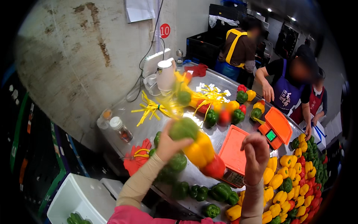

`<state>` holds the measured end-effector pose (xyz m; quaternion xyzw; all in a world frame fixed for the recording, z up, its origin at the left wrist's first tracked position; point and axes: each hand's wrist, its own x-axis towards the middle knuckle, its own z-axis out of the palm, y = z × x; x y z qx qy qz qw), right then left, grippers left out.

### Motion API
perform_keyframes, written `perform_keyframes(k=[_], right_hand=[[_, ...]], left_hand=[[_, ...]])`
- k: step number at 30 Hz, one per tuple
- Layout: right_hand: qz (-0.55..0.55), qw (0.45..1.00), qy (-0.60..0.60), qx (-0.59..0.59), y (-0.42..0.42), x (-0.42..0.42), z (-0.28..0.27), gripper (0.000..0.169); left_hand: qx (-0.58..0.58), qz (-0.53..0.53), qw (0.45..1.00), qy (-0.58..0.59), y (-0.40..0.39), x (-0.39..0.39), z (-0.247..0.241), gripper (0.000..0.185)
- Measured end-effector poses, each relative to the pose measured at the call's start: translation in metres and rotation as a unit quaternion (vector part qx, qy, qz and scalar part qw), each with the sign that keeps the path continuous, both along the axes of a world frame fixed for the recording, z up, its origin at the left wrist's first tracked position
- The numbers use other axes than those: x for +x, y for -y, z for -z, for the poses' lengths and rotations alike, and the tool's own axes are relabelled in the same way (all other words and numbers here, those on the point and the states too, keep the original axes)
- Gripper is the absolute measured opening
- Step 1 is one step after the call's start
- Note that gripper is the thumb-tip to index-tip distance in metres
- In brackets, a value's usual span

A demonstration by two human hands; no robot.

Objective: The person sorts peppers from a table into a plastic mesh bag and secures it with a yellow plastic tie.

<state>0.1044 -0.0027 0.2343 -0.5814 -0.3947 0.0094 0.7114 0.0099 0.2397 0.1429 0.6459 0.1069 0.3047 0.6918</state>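
My left hand [173,142] grips a stacked bundle of bell peppers: a green bell pepper [184,129] on top, a yellow bell pepper [200,149] in the middle and a red bell pepper [214,167] below. Blurred yellow material rises from the top of the bundle. Over the near right edge of an orange-topped scale [232,148], my right hand [255,158] is raised with its fingers curled. Nothing shows in it, though the inside of its grip is partly hidden. Loose green bell peppers [221,191] lie on the metal table [193,205] below the bundle.
A bunch of yellow strips [158,107] and more pepper bundles [223,112] lie farther back. Loose peppers [285,182] heap at right. A second orange scale [277,126] stands near a co-worker [288,86]. Red gloves [137,156], a jar [120,128] and a white bin [75,193] are left.
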Motion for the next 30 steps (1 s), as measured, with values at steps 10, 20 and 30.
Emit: perform_keyframes(k=[10,20,30], right_hand=[[0.094,0.953,-0.231,-0.171,0.049,0.010,0.077,0.007],[0.097,0.918,-0.204,-0.325,0.057,-0.011,0.133,0.010],[0.208,0.872,-0.167,-0.410,0.176,-0.111,0.180,0.012]], left_hand=[[-0.316,-0.113,0.937,-0.094,-0.199,0.124,0.133,0.066],[-0.201,0.062,0.943,-0.259,-0.221,0.236,0.263,0.041],[0.119,0.125,0.979,-0.108,0.004,0.143,0.129,0.026]])
